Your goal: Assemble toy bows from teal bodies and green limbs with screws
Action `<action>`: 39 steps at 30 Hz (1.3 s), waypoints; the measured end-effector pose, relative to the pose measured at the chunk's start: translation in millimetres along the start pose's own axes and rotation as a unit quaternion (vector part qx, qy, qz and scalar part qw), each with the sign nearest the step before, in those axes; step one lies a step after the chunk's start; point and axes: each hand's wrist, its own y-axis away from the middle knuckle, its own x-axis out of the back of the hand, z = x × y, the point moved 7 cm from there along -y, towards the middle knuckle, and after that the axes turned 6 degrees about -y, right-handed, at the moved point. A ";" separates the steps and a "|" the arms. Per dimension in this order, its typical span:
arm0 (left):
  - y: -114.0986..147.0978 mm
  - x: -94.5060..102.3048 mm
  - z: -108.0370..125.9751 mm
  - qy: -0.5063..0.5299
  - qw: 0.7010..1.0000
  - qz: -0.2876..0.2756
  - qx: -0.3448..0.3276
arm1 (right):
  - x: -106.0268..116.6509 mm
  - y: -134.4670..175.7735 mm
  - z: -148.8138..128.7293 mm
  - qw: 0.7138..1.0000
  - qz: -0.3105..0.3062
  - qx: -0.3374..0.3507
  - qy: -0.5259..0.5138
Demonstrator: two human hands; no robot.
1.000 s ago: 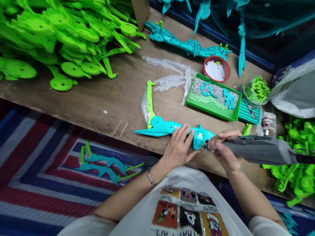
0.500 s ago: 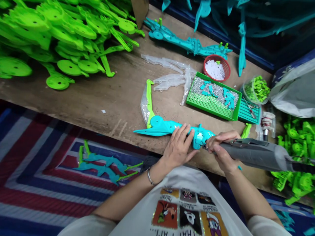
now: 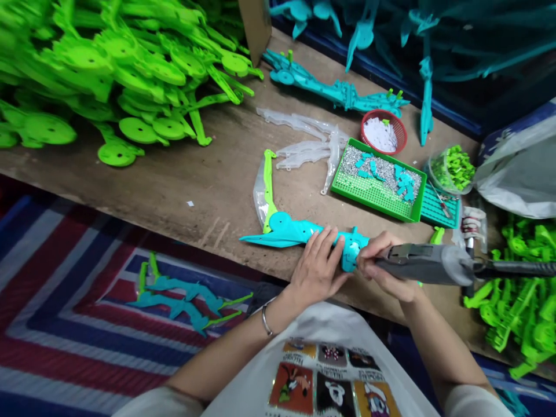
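A turquoise plastic bow-shaped piece [image 3: 291,233] lies along the near edge of the workbench. From its left part rises a lime-green arm [image 3: 268,185] with a clear plastic blade alongside. My left hand [image 3: 316,265] rests flat across the middle of the piece, fingers stretched over it and thumb apart. In my right hand [image 3: 384,263], closed around its front end, is a grey electric screwdriver [image 3: 428,263] with a black cord. It is held nearly level, pointing left at the piece's turquoise hub [image 3: 353,249]. My fingers hide the tip, so contact cannot be made out.
Beyond the piece stand a green tray [image 3: 373,200] of screws and turquoise bits, a red basket [image 3: 403,139] of white pieces, and a tub of lime parts [image 3: 454,168]. Clear plastic parts [image 3: 306,153] lie nearby. Lime-green parts [image 3: 143,87] are heaped left; another turquoise assembly [image 3: 321,87] lies behind.
The screwdriver's rear has swung toward the far side, and its body looks shorter in view. My left hand stays on the turquoise piece. The whole view has shifted slightly.
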 end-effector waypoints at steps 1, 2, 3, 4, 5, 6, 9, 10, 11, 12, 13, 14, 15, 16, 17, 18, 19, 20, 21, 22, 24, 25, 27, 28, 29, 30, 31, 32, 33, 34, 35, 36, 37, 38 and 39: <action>-1.2 -0.6 0.4 -0.002 1.000 0.000 0.001 | -1.2 -5.8 -7.9 1.000 -0.022 0.012 -0.009; -3.1 -1.5 1.2 -0.003 1.000 0.000 0.000 | -0.6 -13.4 -17.5 0.999 -0.033 0.036 -0.019; -5.9 -2.5 2.5 -0.004 1.000 0.000 -0.002 | 3.0 -23.0 -28.3 0.996 -0.026 0.076 -0.028; -9.2 -3.9 4.4 -0.004 1.000 -0.002 -0.005 | 10.1 -33.9 -38.8 0.991 0.003 0.126 -0.034; -12.8 -5.3 6.4 -0.004 1.000 -0.005 -0.007 | 18.8 -45.6 -47.2 0.982 0.041 0.178 -0.036; -16.3 -6.8 8.5 -0.004 1.000 -0.007 -0.006 | 27.7 -57.8 -52.0 0.971 0.082 0.222 -0.034; -22.4 -13.1 17.6 -0.009 1.000 -0.019 -0.023 | 49.2 -97.5 -42.6 0.948 0.175 0.265 -0.011; -22.3 -15.8 21.1 -0.013 0.999 -0.022 -0.036 | 54.0 -109.8 -35.3 0.946 0.194 0.262 -0.003; -21.2 -18.6 24.2 -0.018 0.998 -0.025 -0.051 | 57.6 -120.3 -28.0 0.944 0.208 0.258 0.002; -19.4 -21.5 26.4 -0.024 0.997 -0.027 -0.064 | 60.4 -128.8 -21.6 0.942 0.219 0.255 0.005; -17.4 -24.1 27.4 -0.030 0.997 -0.027 -0.072 | 62.1 -135.4 -16.3 0.941 0.225 0.253 0.008; -15.6 -26.1 27.2 -0.035 0.996 -0.025 -0.075 | 62.8 -140.6 -12.4 0.941 0.228 0.249 0.013; -14.2 -27.7 26.7 -0.039 0.996 -0.023 -0.076 | 62.8 -144.5 -9.8 0.942 0.227 0.245 0.020; -13.3 -28.6 26.2 -0.041 0.996 -0.021 -0.077 | 62.6 -147.2 -8.2 0.943 0.226 0.242 0.027; -13.0 -29.2 26.0 -0.041 0.996 -0.020 -0.078 | 62.4 -149.2 -7.3 0.945 0.223 0.239 0.033; -13.3 -29.3 26.0 -0.040 0.996 -0.018 -0.077 | 62.4 -150.5 -6.6 0.946 0.221 0.235 0.036; -14.0 -29.1 26.3 -0.039 0.996 -0.016 -0.075 | 62.8 -151.4 -5.9 0.947 0.221 0.232 0.037; -15.0 -28.8 27.2 -0.039 0.996 -0.014 -0.073 | 63.3 -152.0 -5.1 0.947 0.221 0.229 0.036; -15.9 -28.2 28.7 -0.041 0.997 -0.009 -0.072 | 63.7 -152.6 -4.0 0.948 0.219 0.227 0.035; -16.7 -27.8 30.7 -0.045 0.996 -0.005 -0.073 | 63.8 -153.2 -2.7 0.949 0.216 0.225 0.033; -17.4 -27.8 35.2 -0.057 0.996 0.004 -0.075 | 62.9 -154.9 0.1 0.953 0.203 0.223 0.033; -17.3 -28.0 37.0 -0.061 0.995 0.007 -0.075 | 62.3 -156.0 1.4 0.954 0.197 0.221 0.034; -16.6 -28.8 39.0 -0.061 0.996 0.007 -0.070 | 62.0 -158.3 3.0 0.957 0.191 0.218 0.032; -16.1 -28.9 39.5 -0.058 0.996 0.007 -0.068 | 62.1 -159.1 2.7 0.957 0.191 0.217 0.031; -15.6 -28.7 39.8 -0.054 0.996 0.008 -0.069 | 62.2 -159.5 1.2 0.956 0.193 0.218 0.030; -15.2 -28.4 40.2 -0.051 0.996 0.007 -0.072 | 62.0 -158.9 -1.5 0.955 0.197 0.220 0.031; -14.9 -28.2 40.5 -0.049 0.996 0.005 -0.077 | 61.3 -156.9 -5.8 0.953 0.204 0.223 0.033; -14.7 -27.8 40.5 -0.049 0.996 0.003 -0.080 | 59.6 -153.2 -11.4 0.950 0.212 0.227 0.036; -14.7 -27.4 40.6 -0.051 0.995 0.002 -0.084 | 56.4 -147.8 -18.0 0.947 0.219 0.232 0.036; -14.8 -26.9 40.5 -0.054 0.995 0.000 -0.085 | 51.5 -140.7 -25.1 0.946 0.223 0.235 0.032; -14.9 -26.7 40.2 -0.058 0.995 -0.002 -0.084 | 44.6 -132.4 -32.2 0.946 0.219 0.238 0.020; -15.0 -26.5 39.9 -0.062 0.995 -0.004 -0.082 | 35.6 -123.6 -38.4 0.950 0.205 0.235 0.005; -15.1 -26.4 39.6 -0.064 0.995 -0.005 -0.079 | 24.9 -114.8 -43.0 0.957 0.183 0.226 -0.013; -15.1 -26.3 39.5 -0.065 0.995 -0.004 -0.077 | 13.1 -106.3 -45.6 0.965 0.154 0.211 -0.030; -15.0 -26.3 39.5 -0.065 0.995 -0.003 -0.075 | 1.7 -98.3 -46.1 0.972 0.126 0.195 -0.044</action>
